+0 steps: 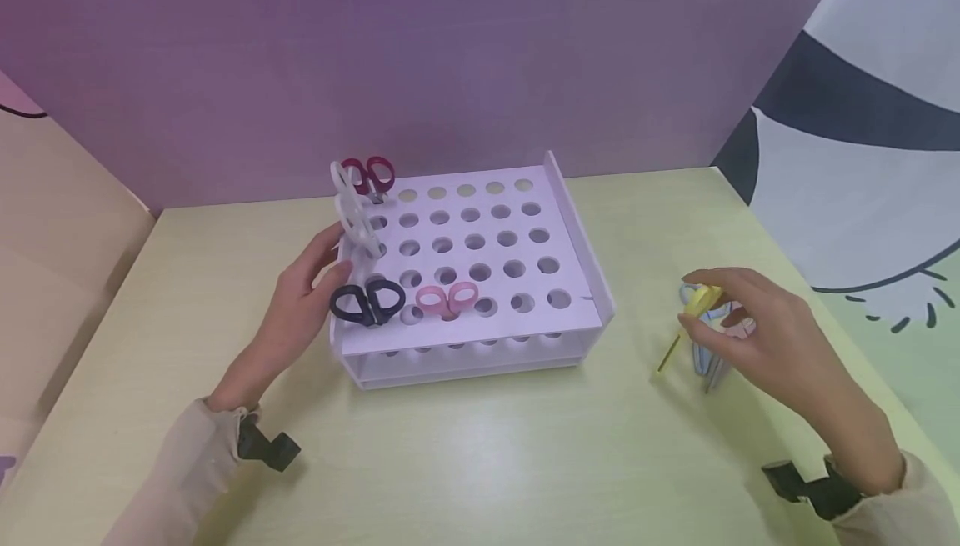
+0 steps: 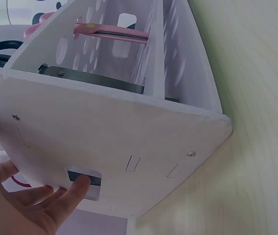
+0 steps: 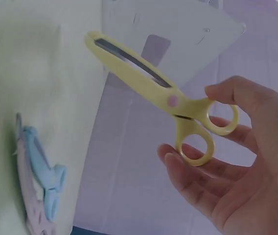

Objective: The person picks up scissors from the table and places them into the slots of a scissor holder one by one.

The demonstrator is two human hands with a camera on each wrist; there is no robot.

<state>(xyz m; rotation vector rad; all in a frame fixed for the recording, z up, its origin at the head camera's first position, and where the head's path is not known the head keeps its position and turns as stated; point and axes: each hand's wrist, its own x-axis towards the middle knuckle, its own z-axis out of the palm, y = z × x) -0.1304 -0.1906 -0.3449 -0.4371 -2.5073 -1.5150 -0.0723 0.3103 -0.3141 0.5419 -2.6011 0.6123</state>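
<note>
The left hand [image 1: 296,304] rested, fingers unclenched, against the white rack [image 1: 581,246]. Black scissors [image 1: 367,313], white scissors [image 1: 365,236], red scissors [image 1: 367,177] and pink scissors [image 1: 447,306] stood in its holes. Farther right, the right hand [image 1: 780,346] pinched yellow scissors [image 3: 184,106] above the worktop [image 1: 472,438], near blue scissors [image 3: 43,171] and apparently a pale pair [image 3: 28,186].

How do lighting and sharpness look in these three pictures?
Head view: pale glare on the table, soft shadow below the right hand; left wrist view: dim, the white rack fairly crisp; right wrist view: hazy, washed out, the blue scissors softer than the yellow scissors.
</note>
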